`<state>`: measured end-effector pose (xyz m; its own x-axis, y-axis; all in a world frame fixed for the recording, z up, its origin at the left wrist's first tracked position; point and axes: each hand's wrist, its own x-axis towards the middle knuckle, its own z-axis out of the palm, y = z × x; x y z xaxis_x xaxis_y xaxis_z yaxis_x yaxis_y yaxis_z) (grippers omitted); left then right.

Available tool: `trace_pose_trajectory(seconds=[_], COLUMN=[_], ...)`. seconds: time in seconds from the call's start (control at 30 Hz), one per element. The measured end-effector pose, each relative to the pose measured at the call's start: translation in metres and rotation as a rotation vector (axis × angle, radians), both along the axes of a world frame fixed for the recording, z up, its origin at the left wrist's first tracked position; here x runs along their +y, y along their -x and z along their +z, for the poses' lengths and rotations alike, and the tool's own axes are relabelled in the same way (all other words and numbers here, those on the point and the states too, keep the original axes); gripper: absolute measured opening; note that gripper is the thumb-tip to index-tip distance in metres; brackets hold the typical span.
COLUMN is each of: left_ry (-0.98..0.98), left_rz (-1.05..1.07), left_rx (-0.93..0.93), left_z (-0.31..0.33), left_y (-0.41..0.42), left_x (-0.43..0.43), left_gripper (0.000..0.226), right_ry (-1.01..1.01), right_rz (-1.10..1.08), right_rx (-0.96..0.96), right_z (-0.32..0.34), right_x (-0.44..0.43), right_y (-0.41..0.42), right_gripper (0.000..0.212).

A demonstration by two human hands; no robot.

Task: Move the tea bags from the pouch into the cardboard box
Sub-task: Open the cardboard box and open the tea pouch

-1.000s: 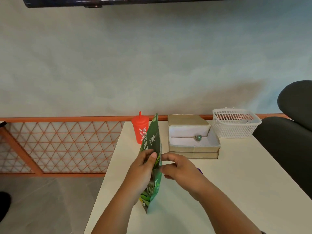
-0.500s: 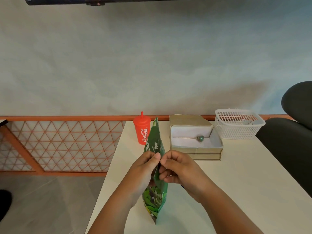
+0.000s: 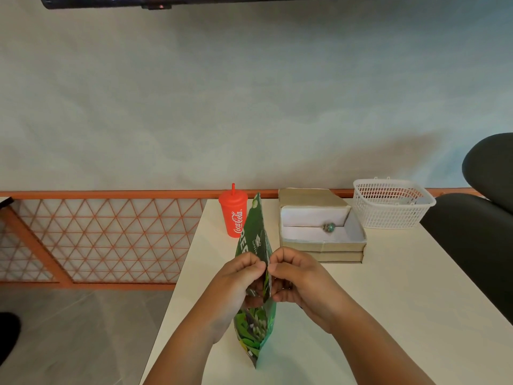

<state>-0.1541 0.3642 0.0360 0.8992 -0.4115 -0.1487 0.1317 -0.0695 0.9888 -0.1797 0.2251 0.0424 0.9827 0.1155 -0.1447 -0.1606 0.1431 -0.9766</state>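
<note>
Fingers [image 3: 249, 264] pinching pouch [image 3: 254, 232] edge, cardboard box [image 3: 322, 245] well apart

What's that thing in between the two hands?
The green pouch, seen edge-on in the head view. The left hand and the right hand pinch it from either side, near its upper edge.

White table [image 3: 388, 301]: red cup [image 3: 233, 218], cardboard box [image 3: 322, 246], white basket [image 3: 388, 215].

Green leaf-printed pouch [image 3: 255, 234], upright and edge-on to the camera, shallow open-topped cardboard box [image 3: 322, 247] beyond it to the right, white-lined
</note>
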Motion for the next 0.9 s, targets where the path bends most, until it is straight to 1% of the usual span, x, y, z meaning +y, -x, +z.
trace_pose_trajectory(seconds=[0.07, 0.17, 0.33, 0.43, 0.63, 0.7, 0.77, 0.8, 0.87, 0.9], left_ry=[0.001, -0.006, -0.033, -0.044, -0.096, -0.13, -0.143, -0.147, -0.148, -0.148], left_rz=[-0.027, -0.069, -0.099, -0.101, -0.073, -0.048, -0.01, 0.014, 0.045, 0.047], left_rx=[-0.009, -0.022, -0.047, -0.068, -0.081, -0.083, -0.081, -0.081, -0.084, -0.096], left_z=[0.0, 0.002, 0.002, 0.002, -0.004, -0.006, -0.006, -0.005, -0.003, -0.001], left_y=[0.0, 0.0, 0.0, 0.0, -0.002, -0.003, -0.004, -0.005, -0.006, -0.006], left_x=[0.001, 0.003, 0.003, 0.004, 0.0, -0.001, -0.003, -0.005, -0.007, -0.008], left_gripper=[0.024, 0.013, 0.01, 0.012, 0.028, 0.036, 0.043, 0.041, 0.033, 0.029], right_ry=[-0.009, -0.008, 0.028, 0.045, 0.076, 0.075, 0.056, 0.046, 0.034, 0.022], right_rz=[0.001, 0.004, -0.011, -0.019, 0.002, 0.009, 0.018, 0.026, 0.05, 0.056], right_rx=[-0.002, -0.006, -0.016, -0.023, -0.034, -0.043, -0.057, -0.058, -0.037, -0.032], right_z=[0.0, -0.001, 0.001, 0.0, -0.002, -0.004, -0.008, -0.009, -0.012, -0.012], right_x=[-0.001, -0.002, 0.0, 0.0, -0.001, -0.002, -0.002, -0.001, -0.001, -0.001], right_y=[0.001, 0.001, 0.001, 0.0, -0.001, -0.001, 0.0, 0.0, 0.0, 0.001], right_gripper=[0.018, 0.017, 0.014, 0.016, 0.028, 0.027, 0.019, 0.013, 0.027, 0.026])
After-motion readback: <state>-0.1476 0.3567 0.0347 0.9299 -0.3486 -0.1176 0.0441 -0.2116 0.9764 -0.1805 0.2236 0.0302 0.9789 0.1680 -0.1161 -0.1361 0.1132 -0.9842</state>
